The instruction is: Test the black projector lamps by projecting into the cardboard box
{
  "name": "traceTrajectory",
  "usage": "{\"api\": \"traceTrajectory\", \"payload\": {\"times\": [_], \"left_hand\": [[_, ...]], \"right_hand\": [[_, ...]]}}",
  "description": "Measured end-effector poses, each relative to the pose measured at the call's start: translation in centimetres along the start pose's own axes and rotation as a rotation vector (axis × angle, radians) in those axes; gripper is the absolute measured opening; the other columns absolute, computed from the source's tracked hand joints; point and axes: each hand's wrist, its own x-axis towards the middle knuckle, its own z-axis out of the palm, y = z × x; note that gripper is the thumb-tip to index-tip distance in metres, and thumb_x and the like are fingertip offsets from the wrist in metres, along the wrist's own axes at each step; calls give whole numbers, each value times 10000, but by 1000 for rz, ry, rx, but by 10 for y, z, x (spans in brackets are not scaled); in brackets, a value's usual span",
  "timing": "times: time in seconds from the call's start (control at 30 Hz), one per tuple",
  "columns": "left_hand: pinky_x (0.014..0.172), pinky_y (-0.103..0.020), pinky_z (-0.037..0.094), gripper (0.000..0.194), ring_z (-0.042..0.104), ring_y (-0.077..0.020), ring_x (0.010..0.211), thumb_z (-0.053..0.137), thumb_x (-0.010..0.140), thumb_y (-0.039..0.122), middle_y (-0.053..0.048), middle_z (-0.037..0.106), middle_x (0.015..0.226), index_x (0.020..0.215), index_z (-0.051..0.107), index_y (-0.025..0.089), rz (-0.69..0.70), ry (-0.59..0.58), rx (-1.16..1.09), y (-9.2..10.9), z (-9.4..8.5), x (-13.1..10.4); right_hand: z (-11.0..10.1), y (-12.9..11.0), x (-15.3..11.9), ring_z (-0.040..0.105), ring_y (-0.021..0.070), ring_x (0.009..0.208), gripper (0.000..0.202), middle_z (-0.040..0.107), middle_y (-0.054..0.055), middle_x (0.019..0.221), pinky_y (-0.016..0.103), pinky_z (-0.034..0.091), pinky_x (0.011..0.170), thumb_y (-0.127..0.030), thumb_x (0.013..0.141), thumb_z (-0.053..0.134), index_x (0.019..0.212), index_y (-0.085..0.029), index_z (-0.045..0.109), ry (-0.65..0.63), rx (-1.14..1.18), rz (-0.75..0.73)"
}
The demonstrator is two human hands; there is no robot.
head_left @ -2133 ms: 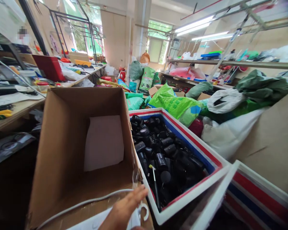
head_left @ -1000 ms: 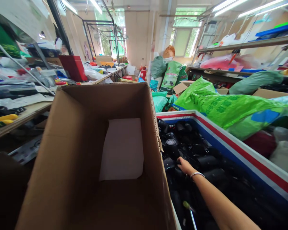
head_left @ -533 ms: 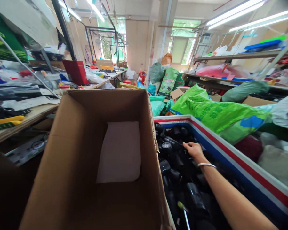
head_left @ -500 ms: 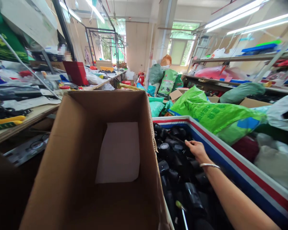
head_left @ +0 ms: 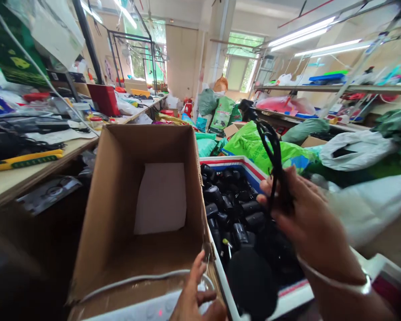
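Observation:
My right hand (head_left: 302,214), with a silver bangle at the wrist, is raised over the bin's right side. It is closed round a bundled black power cord (head_left: 270,145) whose plug end sticks up. Below it, close to the camera, is a dark rounded thing (head_left: 252,283); whether it joins the cord I cannot tell. My left hand (head_left: 197,294) is at the bottom centre, fingers apart, beside a white power strip (head_left: 137,310) with a red light. Black hair-dryer-like bodies (head_left: 240,234) fill the blue, white and red bin (head_left: 250,165).
A cardboard box (head_left: 100,214) stands open left of the bin, a white sheet (head_left: 162,198) inside. A cluttered workbench (head_left: 70,151) runs along the left. Green sacks (head_left: 243,142) and a white bag (head_left: 354,149) lie behind and right. A screwdriver-like tool (head_left: 227,246) lies among the black bodies.
My right hand has risen out of the bin toward the camera with the black cord in it. My left hand and the power strip have come into view at the bottom.

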Motion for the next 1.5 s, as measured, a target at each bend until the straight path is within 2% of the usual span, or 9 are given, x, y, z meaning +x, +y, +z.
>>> {"api": "traceTrajectory", "payload": {"times": [0.17,0.27,0.47,0.67,0.8,0.93,1.03,1.3,1.5], "left_hand": [[837,-386,487,601,588,-300,1043,693,701,424,-112,632,1168,1223,504,193,-154,-10,35,39,7,-17],[790,-340,465,646,568,-305,987,796,534,376,-72,659,1047,1109,581,176,-197,17,51,51,9,-32],[623,-234,408,309,550,-173,732,750,553,195,14,640,768,846,660,155,-60,-46,-226,57,-2,-43],[533,-195,352,527,518,-104,585,705,480,113,-3,628,702,1003,639,136,-227,-100,-760,19,-19,-58],[512,-198,343,605,537,-120,573,734,523,144,0,612,661,1107,580,158,-171,-142,-763,11,-32,-77],[520,-206,342,541,541,-118,590,699,580,105,19,623,712,1099,573,186,-221,-34,-509,25,-50,-94],[605,-242,398,503,578,-157,686,697,620,186,17,632,739,1108,574,190,-156,51,-432,38,-61,-104],[694,-298,480,513,611,-198,760,730,689,363,-31,666,815,1141,542,207,-63,276,-290,63,-90,-126],[605,-238,493,455,607,-158,675,743,677,307,-12,674,773,1094,578,234,-65,309,-302,84,-86,-137]], "right_hand": [[58,8,-64,487,65,426,271,583,-36,550,142,359,328,-441,692,742,708,-197,627,-132,271,155],[84,20,-80,474,64,435,244,566,-36,523,131,332,323,-361,651,790,691,-174,640,-193,457,297],[105,18,-90,512,74,481,245,601,-15,563,109,329,308,-308,611,818,677,-166,631,-186,598,481],[71,0,-60,506,40,471,239,562,-41,531,54,368,312,-161,553,832,636,-163,607,33,778,362],[39,12,-46,636,109,635,158,650,35,671,140,538,474,-290,684,738,685,-179,625,131,696,424],[18,31,-55,663,128,669,470,659,175,1109,200,560,514,-512,689,673,1066,-233,645,-111,639,453],[8,44,-61,548,44,468,573,711,128,1016,146,497,451,-439,718,690,1256,-324,533,-166,524,377],[-11,85,-50,665,79,619,530,737,-24,750,152,537,601,-158,669,692,1165,-322,604,15,337,267],[-20,104,-59,651,202,1007,627,602,22,1268,300,549,795,-247,616,738,1204,-315,530,-234,131,194]]}}
